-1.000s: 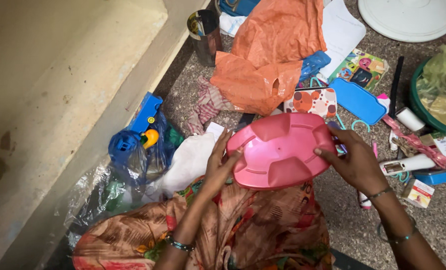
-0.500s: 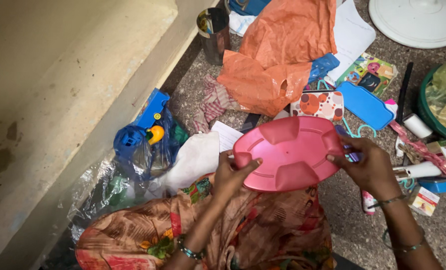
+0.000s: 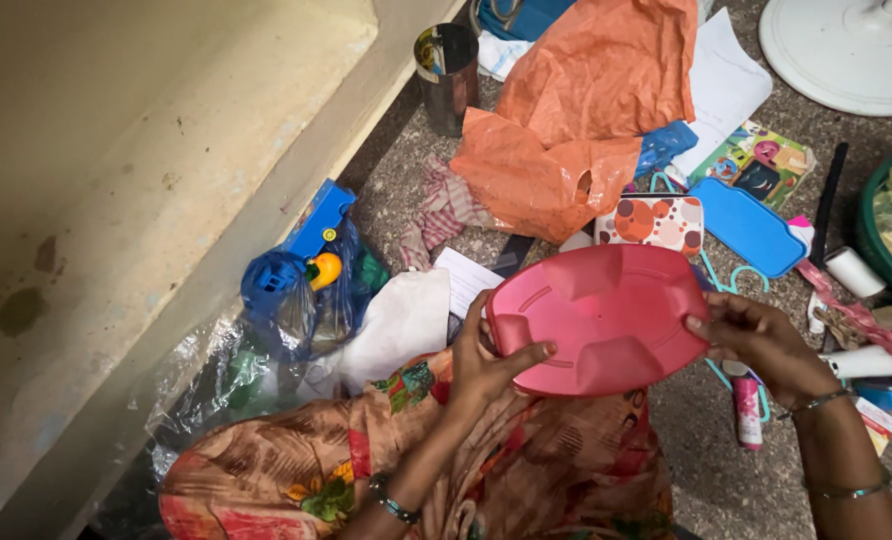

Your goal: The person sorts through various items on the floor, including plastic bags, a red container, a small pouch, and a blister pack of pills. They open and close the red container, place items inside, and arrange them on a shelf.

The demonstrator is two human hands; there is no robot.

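Nearest, over a lap draped in patterned brown and orange cloth (image 3: 526, 460), both hands are clamped on a pink oval plastic dish (image 3: 598, 318), held up off the floor with its underside and four moulded feet facing the camera. The left hand (image 3: 486, 362) grips the dish's left rim, thumb hooked across the underside and fingers behind. The right hand (image 3: 766, 338) pinches the opposite rim, thumb on top.

Just below the right hand a small pink tube (image 3: 747, 412) lies on the speckled stone floor (image 3: 706, 470). Beside the left hand sit a white cloth (image 3: 396, 325) and a clear bag of blue and yellow toys (image 3: 301, 290).

Beyond the dish are a spotted orange-and-white case (image 3: 654, 222) and a blue flat lid (image 3: 748, 225). Farther still lie crumpled orange plastic bags (image 3: 576, 120), a steel tumbler (image 3: 448, 65) and a white round base (image 3: 846, 50).
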